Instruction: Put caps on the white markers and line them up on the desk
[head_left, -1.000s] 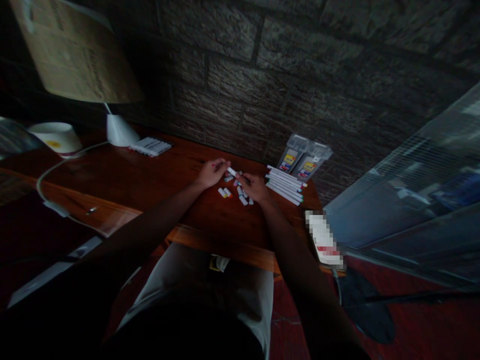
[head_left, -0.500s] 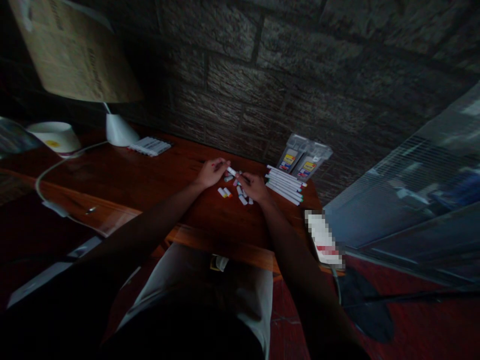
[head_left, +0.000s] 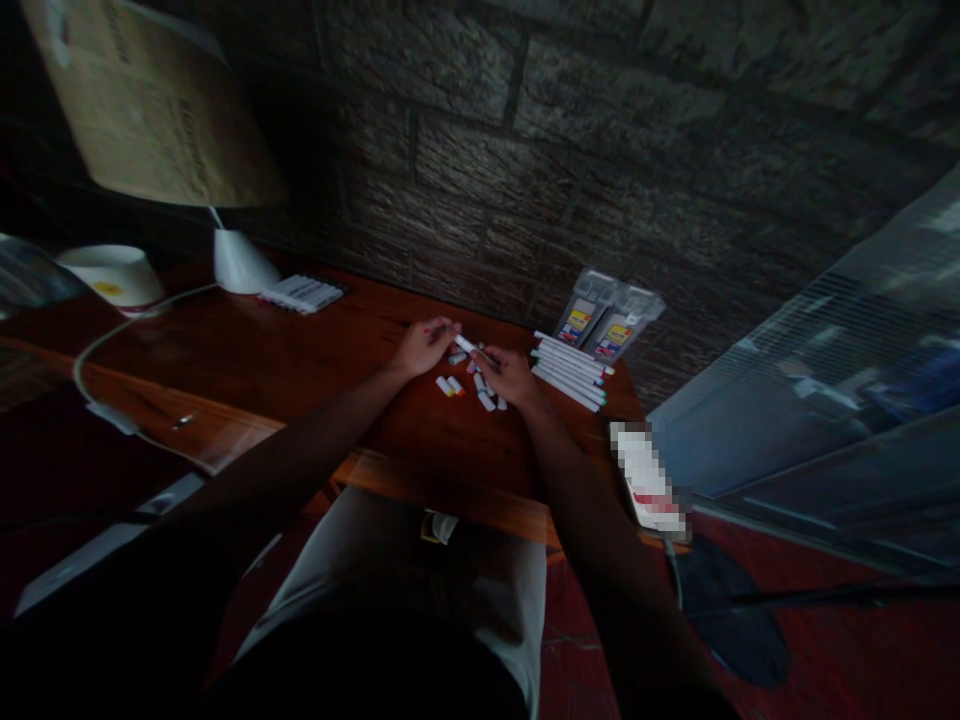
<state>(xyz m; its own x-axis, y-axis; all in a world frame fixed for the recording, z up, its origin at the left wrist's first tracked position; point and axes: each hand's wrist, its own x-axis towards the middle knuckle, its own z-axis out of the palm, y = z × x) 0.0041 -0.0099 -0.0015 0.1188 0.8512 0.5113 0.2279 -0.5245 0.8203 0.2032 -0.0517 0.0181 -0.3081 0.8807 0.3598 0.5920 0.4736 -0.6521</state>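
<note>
Above the table, my left hand (head_left: 424, 347) is closed on the left end of a white marker (head_left: 464, 343). The fingers of my right hand (head_left: 508, 375) close round the other end of it. A small spot of red shows at my left fingers; I cannot make out what it is. Short white marker caps lie loose below the hands: a pair with yellow and orange ends (head_left: 449, 386), and several more (head_left: 484, 392) beside my right hand, which partly hides them. To the right, a row of white markers (head_left: 570, 370) lies side by side.
Two clear plastic cases (head_left: 598, 318) with yellow labels stand against the stone wall. More markers (head_left: 301, 293) lie by the lamp base (head_left: 241, 262). A paper cup (head_left: 112, 275) and a white cable (head_left: 84, 365) are at left. A blurred-out white object (head_left: 648, 480) lies at the right edge.
</note>
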